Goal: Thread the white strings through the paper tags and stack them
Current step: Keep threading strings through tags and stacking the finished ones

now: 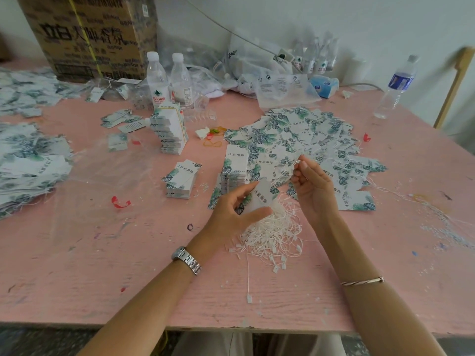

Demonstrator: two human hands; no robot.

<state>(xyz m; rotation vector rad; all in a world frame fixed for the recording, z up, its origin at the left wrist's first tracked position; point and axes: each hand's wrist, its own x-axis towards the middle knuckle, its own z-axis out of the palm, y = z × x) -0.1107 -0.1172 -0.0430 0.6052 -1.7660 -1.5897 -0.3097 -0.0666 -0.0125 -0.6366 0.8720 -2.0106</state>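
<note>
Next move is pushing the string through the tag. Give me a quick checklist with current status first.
1. Tag held by left hand: ok.
2. White string pinched by right hand: ok.
3. String end lined up with the tag's hole: cannot tell, the hole is not visible.
4. Pinched string free of the string pile: cannot tell, it trails down towards it.
5. Tag stack close beside the left hand: ok.

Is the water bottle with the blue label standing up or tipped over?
Standing up: the bottle sits on its base, cap on top.
</note>
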